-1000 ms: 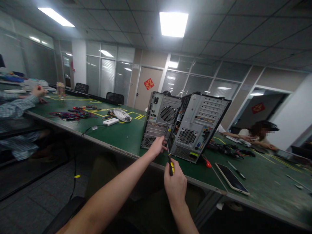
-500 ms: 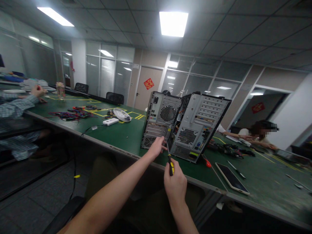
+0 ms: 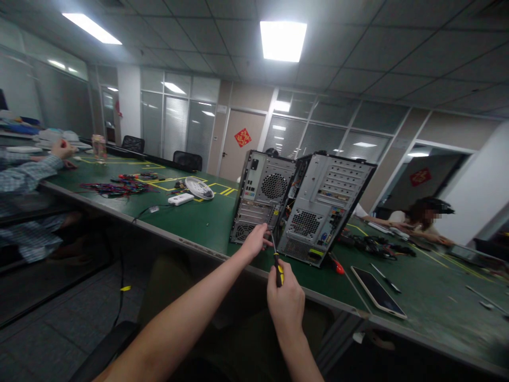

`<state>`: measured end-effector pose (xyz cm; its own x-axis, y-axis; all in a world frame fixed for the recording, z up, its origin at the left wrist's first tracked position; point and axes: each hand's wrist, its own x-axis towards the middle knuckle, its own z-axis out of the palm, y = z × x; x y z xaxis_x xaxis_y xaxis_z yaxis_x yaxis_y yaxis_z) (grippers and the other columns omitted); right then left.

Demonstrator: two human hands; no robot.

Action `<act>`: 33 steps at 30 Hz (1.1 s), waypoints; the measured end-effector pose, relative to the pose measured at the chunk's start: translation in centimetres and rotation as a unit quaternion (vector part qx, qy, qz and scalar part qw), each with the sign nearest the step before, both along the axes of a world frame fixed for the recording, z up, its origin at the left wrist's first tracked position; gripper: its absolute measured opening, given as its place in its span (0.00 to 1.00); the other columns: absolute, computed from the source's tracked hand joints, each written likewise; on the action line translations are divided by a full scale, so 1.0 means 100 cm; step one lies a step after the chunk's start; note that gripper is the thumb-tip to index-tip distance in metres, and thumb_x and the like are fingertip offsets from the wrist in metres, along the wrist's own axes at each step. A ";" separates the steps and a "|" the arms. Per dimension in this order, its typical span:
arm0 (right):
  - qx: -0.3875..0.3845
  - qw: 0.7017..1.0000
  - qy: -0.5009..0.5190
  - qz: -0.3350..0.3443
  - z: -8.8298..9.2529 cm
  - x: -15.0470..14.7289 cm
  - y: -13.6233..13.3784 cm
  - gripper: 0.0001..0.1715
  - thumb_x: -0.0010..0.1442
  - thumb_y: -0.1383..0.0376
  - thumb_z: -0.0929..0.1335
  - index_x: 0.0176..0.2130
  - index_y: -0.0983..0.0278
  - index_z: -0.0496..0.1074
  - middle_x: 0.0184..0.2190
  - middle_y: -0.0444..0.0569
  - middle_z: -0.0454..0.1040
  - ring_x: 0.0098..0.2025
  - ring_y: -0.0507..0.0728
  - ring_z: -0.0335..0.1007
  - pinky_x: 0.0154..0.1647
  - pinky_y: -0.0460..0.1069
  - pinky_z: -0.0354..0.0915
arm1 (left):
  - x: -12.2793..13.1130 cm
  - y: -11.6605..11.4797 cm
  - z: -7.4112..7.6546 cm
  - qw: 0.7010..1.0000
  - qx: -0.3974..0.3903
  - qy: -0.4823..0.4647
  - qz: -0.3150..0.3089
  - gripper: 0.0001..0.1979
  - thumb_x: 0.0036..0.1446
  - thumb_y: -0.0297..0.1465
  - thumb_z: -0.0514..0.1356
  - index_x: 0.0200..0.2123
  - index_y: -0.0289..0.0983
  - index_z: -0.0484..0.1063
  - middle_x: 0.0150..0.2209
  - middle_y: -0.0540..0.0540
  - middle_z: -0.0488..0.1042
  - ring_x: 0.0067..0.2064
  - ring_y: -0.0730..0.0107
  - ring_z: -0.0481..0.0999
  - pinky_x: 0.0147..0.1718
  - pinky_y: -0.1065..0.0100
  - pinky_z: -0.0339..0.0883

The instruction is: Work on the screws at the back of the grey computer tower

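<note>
My right hand [image 3: 287,292] is wrapped round the black and yellow handle of a screwdriver [image 3: 280,273]. Its thin shaft points up and away, with the tip near the lower right edge of the left computer tower [image 3: 260,196]. At that tower's lower back, beside the fan grille, my left hand [image 3: 256,242] rests with its fingers stretched out and apart; whether it touches the metal I cannot tell. Close on the right stands the second computer tower [image 3: 318,207], its open side showing wires inside. Both towers turn their rear panels towards me.
On the green table [image 3: 191,231] lie a tangle of wires [image 3: 119,185], a white power strip [image 3: 181,199] and a white oval part [image 3: 199,187]. Right of the towers are a phone [image 3: 377,292], a pen-like tool [image 3: 385,278] and black cables [image 3: 374,245]. Other people sit at both ends.
Hardly anything differs. Both hands and the screwdriver keep nearly the same place at the left tower.
</note>
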<state>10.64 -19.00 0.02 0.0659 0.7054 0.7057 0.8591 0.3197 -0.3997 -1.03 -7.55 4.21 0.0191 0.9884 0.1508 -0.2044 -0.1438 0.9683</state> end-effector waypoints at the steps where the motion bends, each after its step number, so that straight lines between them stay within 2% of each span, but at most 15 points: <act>1: 0.000 1.000 -0.001 -0.002 0.000 0.000 0.000 0.21 0.70 0.57 0.58 0.52 0.64 0.72 0.43 0.55 0.80 0.39 0.61 0.78 0.37 0.50 0.65 | 0.000 0.000 0.000 1.000 -0.002 -0.003 -0.001 0.20 0.70 0.45 0.46 0.47 0.37 0.67 0.53 0.38 0.75 0.29 0.75 0.79 0.20 0.77 0.57; 9: -0.006 1.000 -0.010 -0.015 0.001 -0.001 0.000 0.20 0.70 0.58 0.58 0.51 0.62 0.72 0.43 0.54 0.80 0.39 0.60 0.78 0.36 0.49 0.64 | 0.001 0.001 0.000 1.000 0.001 0.000 -0.002 0.24 0.70 0.45 0.46 0.50 0.34 0.72 0.54 0.36 0.75 0.29 0.74 0.78 0.20 0.76 0.57; 17: -0.007 1.000 -0.012 -0.010 0.002 -0.002 0.000 0.19 0.70 0.58 0.58 0.51 0.62 0.71 0.42 0.53 0.80 0.39 0.60 0.78 0.36 0.49 0.64 | 0.003 0.003 0.000 1.000 0.008 0.013 0.003 0.29 0.68 0.50 0.48 0.49 0.33 0.76 0.52 0.35 0.78 0.29 0.70 0.78 0.19 0.75 0.56; 22: 0.001 1.000 -0.008 -0.002 0.002 -0.001 0.000 0.19 0.70 0.58 0.59 0.51 0.62 0.71 0.43 0.54 0.80 0.40 0.61 0.78 0.37 0.50 0.65 | 0.004 0.003 0.001 1.000 0.009 0.024 0.008 0.29 0.69 0.48 0.45 0.49 0.33 0.77 0.55 0.35 0.76 0.29 0.72 0.78 0.19 0.74 0.56; 33: -0.003 1.000 0.002 0.004 0.000 0.000 0.003 0.19 0.70 0.58 0.59 0.52 0.63 0.71 0.44 0.54 0.80 0.42 0.62 0.78 0.39 0.50 0.65 | 0.005 0.003 -0.001 1.000 0.009 0.018 0.019 0.28 0.69 0.48 0.45 0.49 0.34 0.76 0.55 0.37 0.76 0.29 0.71 0.79 0.19 0.73 0.57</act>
<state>10.67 -18.73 0.07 0.0638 0.7106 0.7006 0.8549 0.3232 -0.4057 -0.51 -7.26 4.11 -0.0131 0.9858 0.1677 -0.1643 -0.1675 0.9721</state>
